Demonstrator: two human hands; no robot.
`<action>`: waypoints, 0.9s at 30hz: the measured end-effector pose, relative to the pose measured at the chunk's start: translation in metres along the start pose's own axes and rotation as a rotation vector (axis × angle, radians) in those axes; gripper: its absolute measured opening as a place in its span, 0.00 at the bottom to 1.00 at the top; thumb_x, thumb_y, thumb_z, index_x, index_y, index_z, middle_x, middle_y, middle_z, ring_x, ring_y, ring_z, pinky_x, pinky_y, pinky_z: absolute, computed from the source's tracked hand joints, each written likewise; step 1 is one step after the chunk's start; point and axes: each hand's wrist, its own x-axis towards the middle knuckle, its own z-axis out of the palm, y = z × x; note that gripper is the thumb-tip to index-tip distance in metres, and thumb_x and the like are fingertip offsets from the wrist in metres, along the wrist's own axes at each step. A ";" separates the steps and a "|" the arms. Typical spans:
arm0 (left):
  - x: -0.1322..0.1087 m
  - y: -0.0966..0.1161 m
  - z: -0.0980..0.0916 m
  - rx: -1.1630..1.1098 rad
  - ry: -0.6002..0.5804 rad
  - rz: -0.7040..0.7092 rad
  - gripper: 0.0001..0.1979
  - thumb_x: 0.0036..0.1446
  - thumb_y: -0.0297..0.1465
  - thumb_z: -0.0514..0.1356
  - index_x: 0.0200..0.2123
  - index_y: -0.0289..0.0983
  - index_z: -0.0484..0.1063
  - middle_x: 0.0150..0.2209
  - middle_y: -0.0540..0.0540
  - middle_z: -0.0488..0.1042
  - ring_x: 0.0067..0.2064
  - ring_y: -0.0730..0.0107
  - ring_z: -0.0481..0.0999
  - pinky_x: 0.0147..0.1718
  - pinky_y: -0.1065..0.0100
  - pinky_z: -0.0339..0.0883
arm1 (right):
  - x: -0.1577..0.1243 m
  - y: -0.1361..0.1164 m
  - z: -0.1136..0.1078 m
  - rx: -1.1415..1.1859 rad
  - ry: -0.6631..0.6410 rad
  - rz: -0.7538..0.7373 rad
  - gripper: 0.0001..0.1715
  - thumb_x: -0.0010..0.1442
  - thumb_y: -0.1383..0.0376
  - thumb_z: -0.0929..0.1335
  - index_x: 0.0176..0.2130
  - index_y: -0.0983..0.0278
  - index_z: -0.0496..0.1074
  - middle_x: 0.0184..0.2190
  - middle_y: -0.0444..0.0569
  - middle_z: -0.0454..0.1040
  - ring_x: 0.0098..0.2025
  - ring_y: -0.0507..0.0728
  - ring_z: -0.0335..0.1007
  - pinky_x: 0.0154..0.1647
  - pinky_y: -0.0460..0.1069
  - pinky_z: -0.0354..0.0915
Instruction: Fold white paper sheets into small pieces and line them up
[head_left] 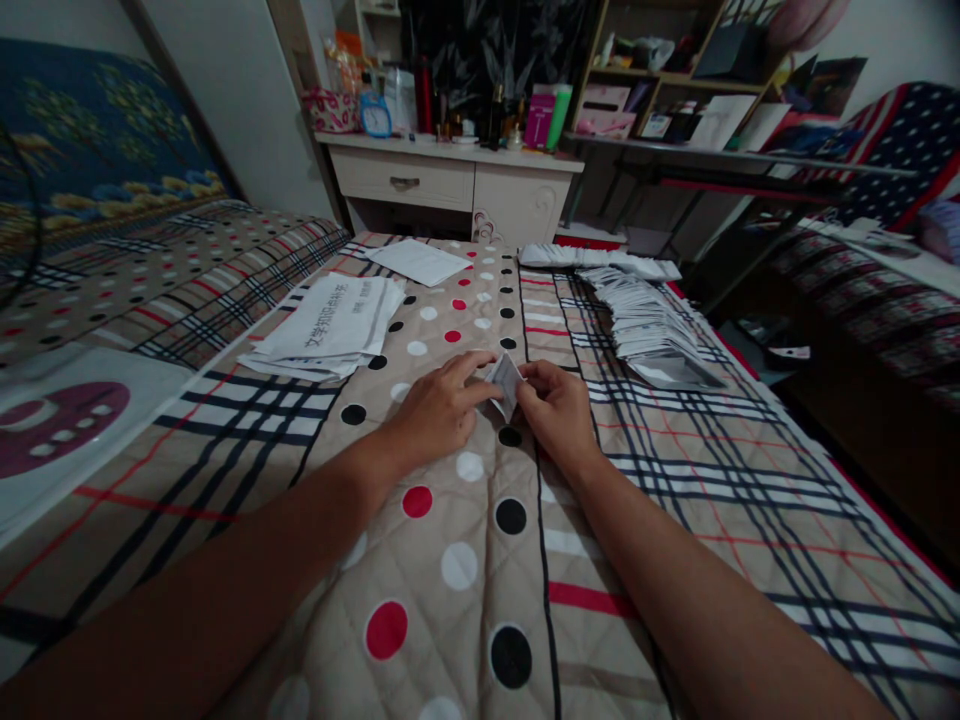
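Observation:
Between my two hands, just above the bedspread, is a small folded piece of paper (pixel 505 384), standing up in a point. My right hand (pixel 556 405) pinches its right side between thumb and fingers. On the other side, my left hand (pixel 448 398) has its fingers against the paper's left edge. Further left lies a stack of printed sheets (pixel 330 318) with large Chinese characters on top. A single sheet (pixel 418 262) rests beyond it. To the right, a long row of folded papers (pixel 649 320) leans together, with more folded papers (pixel 596 260) behind it.
The quilted bedspread (pixel 461 566) has dots and plaid bands. A white item with a purple print (pixel 67 420) lies at the left. A white dresser (pixel 450 185) carrying bottles and a blue clock (pixel 376 113) stands beyond the bed. A desk (pixel 735 160) with shelves is at the right.

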 end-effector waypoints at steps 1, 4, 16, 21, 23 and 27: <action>0.000 0.000 0.000 -0.001 -0.002 -0.008 0.21 0.50 0.18 0.58 0.45 0.41 0.76 0.59 0.42 0.65 0.56 0.57 0.70 0.53 0.54 0.69 | 0.001 -0.001 0.000 0.042 0.000 0.041 0.08 0.50 0.68 0.64 0.32 0.64 0.72 0.19 0.42 0.72 0.17 0.51 0.67 0.18 0.44 0.61; 0.002 0.003 -0.001 -0.098 0.041 -0.048 0.09 0.53 0.26 0.63 0.39 0.39 0.77 0.54 0.41 0.70 0.54 0.56 0.72 0.51 0.56 0.69 | 0.001 -0.004 0.000 0.099 -0.017 0.099 0.05 0.48 0.68 0.65 0.29 0.64 0.71 0.17 0.41 0.70 0.16 0.51 0.65 0.17 0.44 0.61; 0.006 0.003 -0.001 -0.651 0.145 -0.431 0.08 0.54 0.33 0.62 0.32 0.33 0.73 0.29 0.46 0.75 0.31 0.69 0.75 0.31 0.69 0.70 | -0.001 -0.001 0.000 0.134 -0.111 0.002 0.19 0.49 0.51 0.74 0.28 0.66 0.74 0.22 0.44 0.71 0.22 0.49 0.61 0.20 0.44 0.56; 0.007 0.006 0.001 -0.852 0.186 -0.489 0.22 0.50 0.32 0.66 0.48 0.36 0.68 0.35 0.46 0.77 0.34 0.69 0.78 0.32 0.70 0.71 | -0.002 0.001 0.000 0.177 -0.144 0.018 0.17 0.51 0.54 0.73 0.25 0.65 0.73 0.21 0.43 0.70 0.23 0.50 0.61 0.22 0.45 0.56; 0.008 0.006 0.002 -0.866 0.193 -0.513 0.21 0.50 0.33 0.67 0.47 0.35 0.70 0.36 0.44 0.78 0.35 0.68 0.78 0.33 0.69 0.72 | -0.002 0.000 0.000 0.156 -0.158 0.007 0.18 0.51 0.53 0.73 0.25 0.65 0.73 0.21 0.43 0.69 0.22 0.50 0.60 0.22 0.45 0.56; 0.009 0.005 0.003 -0.756 0.175 -0.511 0.12 0.49 0.33 0.66 0.37 0.33 0.76 0.34 0.44 0.79 0.34 0.67 0.77 0.32 0.69 0.72 | -0.001 0.002 0.001 0.101 -0.137 -0.018 0.19 0.52 0.51 0.72 0.25 0.65 0.71 0.20 0.42 0.67 0.22 0.49 0.58 0.21 0.45 0.54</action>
